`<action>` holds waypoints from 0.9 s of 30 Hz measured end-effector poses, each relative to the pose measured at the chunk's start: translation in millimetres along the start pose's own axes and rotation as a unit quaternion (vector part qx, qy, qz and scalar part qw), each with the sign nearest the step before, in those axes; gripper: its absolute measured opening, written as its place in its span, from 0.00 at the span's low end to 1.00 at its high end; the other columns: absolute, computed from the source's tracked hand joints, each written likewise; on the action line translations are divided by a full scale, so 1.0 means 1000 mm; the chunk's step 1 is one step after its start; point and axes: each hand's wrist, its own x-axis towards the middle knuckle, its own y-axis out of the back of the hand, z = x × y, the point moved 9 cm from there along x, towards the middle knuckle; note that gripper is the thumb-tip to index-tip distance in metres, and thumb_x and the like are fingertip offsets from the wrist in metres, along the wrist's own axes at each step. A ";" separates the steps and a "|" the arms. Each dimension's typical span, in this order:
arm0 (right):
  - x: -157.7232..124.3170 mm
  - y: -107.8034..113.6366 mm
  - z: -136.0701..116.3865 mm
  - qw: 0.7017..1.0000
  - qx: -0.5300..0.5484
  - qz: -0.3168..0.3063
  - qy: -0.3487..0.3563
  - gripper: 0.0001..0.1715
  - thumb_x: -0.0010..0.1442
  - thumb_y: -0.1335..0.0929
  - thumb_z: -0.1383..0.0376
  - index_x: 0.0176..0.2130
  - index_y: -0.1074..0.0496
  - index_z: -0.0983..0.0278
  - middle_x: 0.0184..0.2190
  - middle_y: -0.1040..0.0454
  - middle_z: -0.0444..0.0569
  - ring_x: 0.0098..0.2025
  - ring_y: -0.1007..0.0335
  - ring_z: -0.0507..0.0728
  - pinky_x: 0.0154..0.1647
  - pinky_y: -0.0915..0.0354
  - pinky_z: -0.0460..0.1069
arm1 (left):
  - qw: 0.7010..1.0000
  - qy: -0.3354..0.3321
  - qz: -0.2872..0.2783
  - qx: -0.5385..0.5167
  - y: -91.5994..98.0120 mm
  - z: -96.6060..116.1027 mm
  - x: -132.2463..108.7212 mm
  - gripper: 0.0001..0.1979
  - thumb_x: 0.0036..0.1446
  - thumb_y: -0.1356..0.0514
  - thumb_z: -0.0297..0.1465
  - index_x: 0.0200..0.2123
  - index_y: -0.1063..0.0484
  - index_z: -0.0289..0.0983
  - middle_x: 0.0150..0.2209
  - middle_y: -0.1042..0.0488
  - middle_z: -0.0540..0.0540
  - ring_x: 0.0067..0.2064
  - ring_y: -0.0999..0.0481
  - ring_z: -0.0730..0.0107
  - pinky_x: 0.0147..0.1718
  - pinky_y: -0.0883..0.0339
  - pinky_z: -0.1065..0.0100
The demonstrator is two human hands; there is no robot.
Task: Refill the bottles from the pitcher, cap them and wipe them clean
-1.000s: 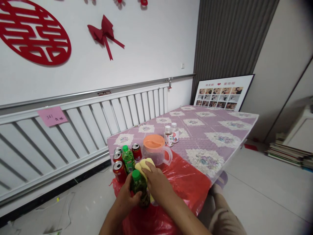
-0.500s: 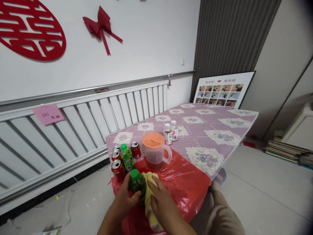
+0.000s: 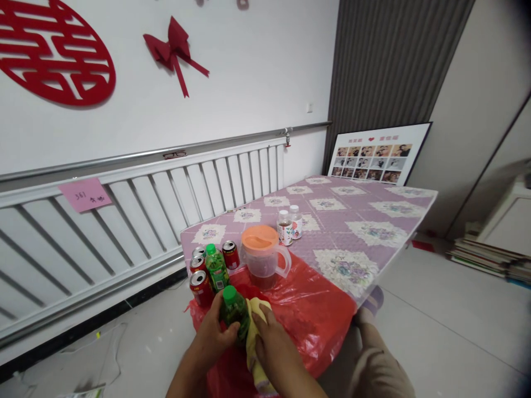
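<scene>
My left hand (image 3: 218, 329) is wrapped round a green-capped plastic bottle (image 3: 234, 307), which stands upright over the red plastic sheet (image 3: 315, 309). A yellow cloth (image 3: 254, 354) is gripped in my right hand (image 3: 271, 340) and pressed against the bottle's right side. Just beyond my left hand stands a second green-capped bottle (image 3: 216, 269). Several red drink cans surround it, including a near can (image 3: 201, 287) and a can on its right (image 3: 230, 255). Behind the cloth is a clear pitcher (image 3: 264, 265) with an orange lid. My hands hide the held bottle's lower part.
Two small white-capped jars (image 3: 285, 228) stand behind the pitcher on the purple floral tablecloth (image 3: 307, 213). A white radiator (image 3: 157, 204) runs along the wall at the left. A photo board (image 3: 377, 155) leans at the table's far end.
My right hand and the yellow cloth have shifted slightly against the bottle's side. My left hand keeps its hold, and the view has tilted a little.
</scene>
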 end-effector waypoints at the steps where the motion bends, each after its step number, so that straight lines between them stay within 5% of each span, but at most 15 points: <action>1: 0.000 -0.002 0.001 1.000 -0.007 -0.006 -0.003 0.37 0.55 0.40 0.78 0.63 0.34 0.65 0.69 0.46 0.59 0.65 0.39 0.62 0.61 0.38 0.53 | 1.000 0.003 0.004 0.006 0.000 0.001 0.000 0.36 0.48 0.38 0.28 0.62 0.41 0.37 0.60 0.30 0.39 0.62 0.32 0.50 0.63 0.40 0.51; 8: -0.002 -0.001 -0.002 0.999 -0.028 -0.026 -0.023 0.35 0.58 0.41 0.77 0.64 0.36 0.67 0.69 0.45 0.61 0.63 0.35 0.64 0.61 0.37 0.54 | 0.997 0.010 0.016 0.070 0.003 0.011 -0.002 0.36 0.47 0.40 0.26 0.61 0.41 0.37 0.61 0.33 0.37 0.62 0.33 0.51 0.63 0.42 0.50; 15: -0.005 -0.003 0.000 1.000 -0.011 -0.011 -0.027 0.37 0.57 0.39 0.77 0.64 0.35 0.63 0.69 0.45 0.58 0.63 0.35 0.64 0.61 0.37 0.55 | 0.982 -0.016 0.125 0.144 0.007 0.033 -0.004 0.20 0.49 0.38 0.34 0.47 0.30 0.36 0.47 0.28 0.39 0.50 0.28 0.49 0.53 0.35 0.47; 27: -0.012 0.036 -0.028 0.993 0.083 0.071 0.047 0.33 0.60 0.40 0.75 0.64 0.36 0.65 0.71 0.52 0.57 0.72 0.56 0.60 0.70 0.52 0.55 | 0.981 0.000 0.140 0.137 0.007 0.030 -0.006 0.20 0.48 0.39 0.35 0.46 0.30 0.37 0.42 0.27 0.42 0.45 0.26 0.53 0.46 0.32 0.52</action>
